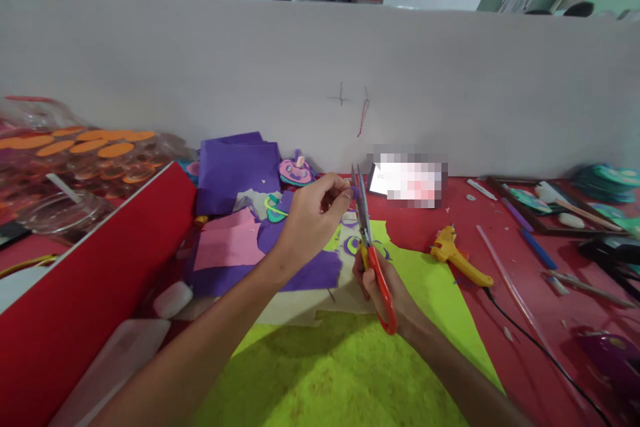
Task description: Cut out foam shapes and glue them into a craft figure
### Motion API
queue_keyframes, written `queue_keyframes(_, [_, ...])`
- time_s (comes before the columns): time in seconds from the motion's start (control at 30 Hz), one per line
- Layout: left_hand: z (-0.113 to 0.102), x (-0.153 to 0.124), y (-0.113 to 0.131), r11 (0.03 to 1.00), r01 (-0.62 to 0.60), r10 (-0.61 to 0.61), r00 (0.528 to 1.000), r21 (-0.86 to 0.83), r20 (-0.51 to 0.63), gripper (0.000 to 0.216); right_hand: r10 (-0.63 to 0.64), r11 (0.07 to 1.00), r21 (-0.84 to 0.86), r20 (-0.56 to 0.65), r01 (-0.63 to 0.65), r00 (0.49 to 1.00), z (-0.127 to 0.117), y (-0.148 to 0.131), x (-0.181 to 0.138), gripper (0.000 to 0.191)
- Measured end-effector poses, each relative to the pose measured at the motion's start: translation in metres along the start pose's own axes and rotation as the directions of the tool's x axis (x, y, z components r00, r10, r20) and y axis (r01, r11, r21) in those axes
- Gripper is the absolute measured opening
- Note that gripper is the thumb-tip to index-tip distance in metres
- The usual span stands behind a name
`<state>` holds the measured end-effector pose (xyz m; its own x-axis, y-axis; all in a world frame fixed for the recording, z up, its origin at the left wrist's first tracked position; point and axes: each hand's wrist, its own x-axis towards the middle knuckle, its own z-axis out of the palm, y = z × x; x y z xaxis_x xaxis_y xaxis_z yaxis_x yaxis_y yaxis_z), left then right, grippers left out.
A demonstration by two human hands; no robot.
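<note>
In the head view, my right hand (385, 283) is closed around the red and yellow handles of a pair of scissors (364, 210), whose blades point up and away from me. My left hand (316, 210) pinches a small purple piece (355, 192) right beside the blades; most of that piece is hidden by the fingers. Under both hands lie purple sheets (315, 272), a pink sheet (225, 243) and a yellow-green sheet (430, 280). Small cut-out shapes (353, 245) in purple and yellow-green rest just behind the scissors.
A yellow glue gun (457, 255) with a black cord lies to the right. Behind the hands stand a lit phone (407, 181) and a pink craft piece (296, 171). A red board (115, 273) rises on the left. A dark-framed tray (555, 210) holds odds and ends at far right.
</note>
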<state>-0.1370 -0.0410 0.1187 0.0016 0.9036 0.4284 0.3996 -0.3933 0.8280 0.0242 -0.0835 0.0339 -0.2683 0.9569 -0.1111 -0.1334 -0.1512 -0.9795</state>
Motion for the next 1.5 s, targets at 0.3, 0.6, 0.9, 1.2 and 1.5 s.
queue_keyframes(0.3, [-0.001, 0.001, 0.000, 1.000, -0.009, 0.009, 1.000, -0.009, -0.005, 0.016, -0.044, 0.998, -0.034, 0.036, 0.045, 0.998, -0.006, 0.012, 0.001, 0.065])
queue_keyframes(0.6, [0.000, 0.000, -0.001, 1.000, -0.007, 0.007, 1.000, 0.021, 0.000, 0.018, -0.088, 0.989, -0.111, 0.063, 0.094, 0.994, -0.010, 0.019, 0.004, 0.064])
queue_keyframes(0.9, [0.001, 0.000, 0.000, 1.000, -0.002, 0.002, 1.000, 0.022, -0.006, 0.016, -0.152, 0.962, -0.209, 0.117, 0.174, 0.981, -0.019, 0.031, 0.009, 0.057])
queue_keyframes(1.2, [-0.002, 0.002, -0.001, 1.000, -0.017, 0.017, 1.000, -0.001, -0.018, 0.012, -0.148, 0.958, -0.230, 0.103, 0.168, 0.984, -0.016, 0.014, 0.006, 0.056])
queue_keyframes(1.5, [-0.002, 0.003, -0.002, 1.000, 0.021, -0.021, 1.000, 0.001, 0.000, 0.014, -0.152, 0.953, -0.249, 0.110, 0.175, 0.982, -0.020, 0.019, 0.007, 0.053])
